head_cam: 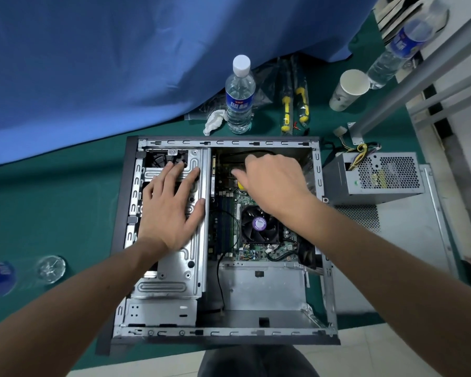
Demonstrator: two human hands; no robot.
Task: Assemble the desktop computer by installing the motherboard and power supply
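Green circuit board was what the head view showed first: the motherboard (256,221) lay flat inside the open case (223,333), in the right-hand bay, with its fan (259,225) in the middle. The right hand (272,180) was down over the board's far end, fingers bent toward something yellow beneath them; whether it pinched a tool or a screw there, I could not tell. The left hand (172,205) lay spread, fingers straight, pressing on the metal drive cage (174,270) in the left bay, apparently steadying the case. The power supply (375,174) sat outside, on the green table (52,213), just beside the case's right wall, its long side running left to right and its wires trailing toward the far side. The right hand was clearly the nearer one for reaching it. The bare metal bay at the near end of the case looked like its likely seat, though that was a judgement. Around it stood a water bottle (239,96), a paper cup (348,89), yellow-handled tools (294,110) and a crumpled tissue (214,121); the case's right wall stood between the supply and the inside.
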